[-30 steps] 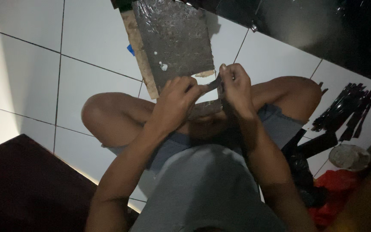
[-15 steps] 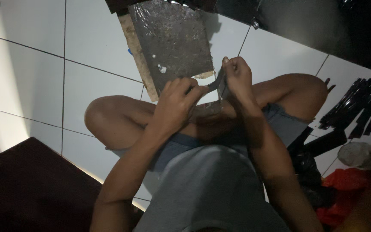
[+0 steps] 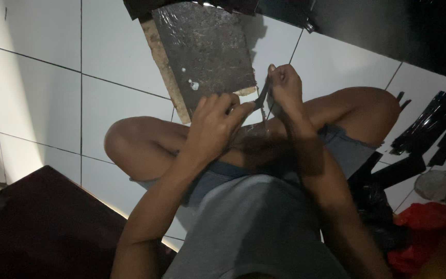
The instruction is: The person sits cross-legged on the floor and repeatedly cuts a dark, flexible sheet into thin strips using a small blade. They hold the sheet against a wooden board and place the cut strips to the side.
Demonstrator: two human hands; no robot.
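I sit cross-legged on a white tiled floor (image 3: 37,93). My left hand (image 3: 213,123) and my right hand (image 3: 284,88) meet above my lap and both pinch a thin dark strip (image 3: 261,97) that runs between them. The strip is narrow and partly hidden by my fingers. Just beyond my hands a wooden board (image 3: 202,51) with a dark, glossy, stained top lies flat on the floor.
A row of black strips (image 3: 432,126) lies on the tiles at the right. Near it sit a pale round lid or dish (image 3: 442,186), a red bag (image 3: 419,232) and a black bag (image 3: 372,206). A dark brown surface (image 3: 37,227) fills the lower left.
The view has shifted a little; my hands stay together on the strip, with the right hand raised slightly and the strip now more upright between them.
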